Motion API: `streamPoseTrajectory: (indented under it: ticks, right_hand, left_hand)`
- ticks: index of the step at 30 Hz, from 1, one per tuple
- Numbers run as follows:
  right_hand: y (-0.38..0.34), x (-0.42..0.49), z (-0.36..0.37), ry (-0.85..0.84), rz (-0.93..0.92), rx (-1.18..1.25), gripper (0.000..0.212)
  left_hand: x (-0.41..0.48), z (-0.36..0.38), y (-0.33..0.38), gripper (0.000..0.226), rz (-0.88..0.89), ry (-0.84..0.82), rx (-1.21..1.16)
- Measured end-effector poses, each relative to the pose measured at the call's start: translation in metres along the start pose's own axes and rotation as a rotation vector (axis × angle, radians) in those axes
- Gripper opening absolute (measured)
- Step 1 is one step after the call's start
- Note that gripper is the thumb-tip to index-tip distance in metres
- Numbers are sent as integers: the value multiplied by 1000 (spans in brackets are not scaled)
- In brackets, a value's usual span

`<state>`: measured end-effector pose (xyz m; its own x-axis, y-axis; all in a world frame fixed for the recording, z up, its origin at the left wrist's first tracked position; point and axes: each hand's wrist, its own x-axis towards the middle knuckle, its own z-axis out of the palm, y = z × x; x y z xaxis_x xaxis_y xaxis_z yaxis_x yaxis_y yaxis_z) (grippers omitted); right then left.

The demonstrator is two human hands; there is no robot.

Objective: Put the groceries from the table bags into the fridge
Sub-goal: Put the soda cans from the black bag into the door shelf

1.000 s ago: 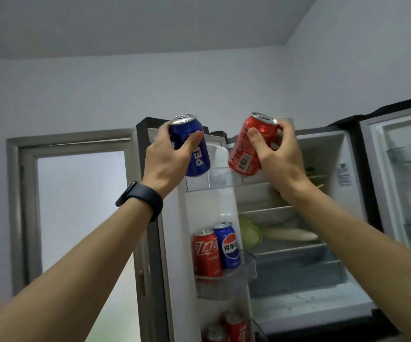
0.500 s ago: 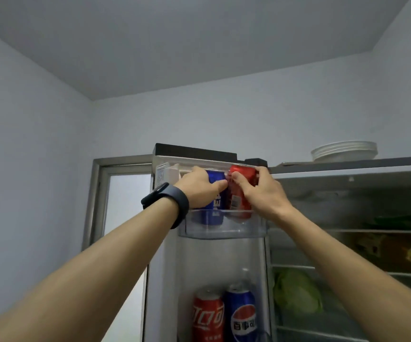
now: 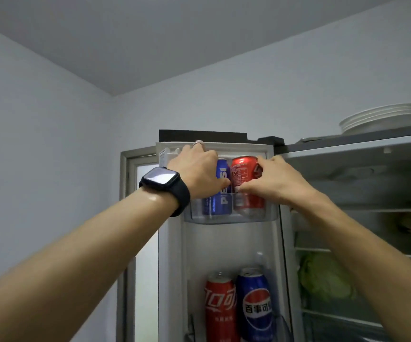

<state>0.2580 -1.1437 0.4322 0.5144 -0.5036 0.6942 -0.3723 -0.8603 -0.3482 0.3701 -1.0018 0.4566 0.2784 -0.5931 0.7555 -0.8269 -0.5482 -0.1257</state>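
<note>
The fridge's left door stands open, and its top clear door bin (image 3: 271,213) holds a blue Pepsi can (image 3: 220,193) and a red cola can (image 3: 245,183), both upright and side by side. My left hand (image 3: 199,175), with a black watch on the wrist, wraps the blue can from the left. My right hand (image 3: 273,181) grips the red can from the right. Both can bottoms rest inside the bin.
A lower door bin holds another red cola can (image 3: 220,307) and another Pepsi can (image 3: 255,307). A green cabbage (image 3: 323,280) lies on a fridge shelf at right. White plates (image 3: 382,118) are stacked on top of the fridge. A doorway is behind the open door.
Both hands carried the cans from in front of the fridge into the top door bin. The cans now sit lower in the bin than half a second ago.
</note>
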Motion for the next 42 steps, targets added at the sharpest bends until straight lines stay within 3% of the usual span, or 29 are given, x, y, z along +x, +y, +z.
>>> streamPoseTrajectory:
  ticks: [2,5,8,14,19,29,33,38,42]
  right_hand:
    - [0,-1,-8,-83,7,61,80]
    - [-3,-1,-13,-79,49,26,80]
    - [-4,-2,-11,-37,49,0,81]
    - [1,-15,-4,-12,54,96,59]
    - [6,-25,11,118,75,128,38]
    - [13,-64,44,371,-103,386,20]
    - [-11,-108,60,576,-261,264,33]
    - [-73,-179,105,426,-410,393,37]
    - [-134,-240,156,191,-405,465,35]
  left_hand:
    - [1,-5,-5,64,47,-63,-3]
    - [2,-7,-5,64,67,-82,-14]
    - [5,-9,0,59,119,-10,238]
    - [5,-4,-2,62,39,-89,163]
    - [1,-2,-6,75,39,-77,69]
    - [-39,-1,-23,49,143,153,-47]
    - [-90,9,-43,49,144,257,-161]
    - [-197,31,-101,46,-2,217,-227]
    - [-307,36,-171,50,-162,56,-190]
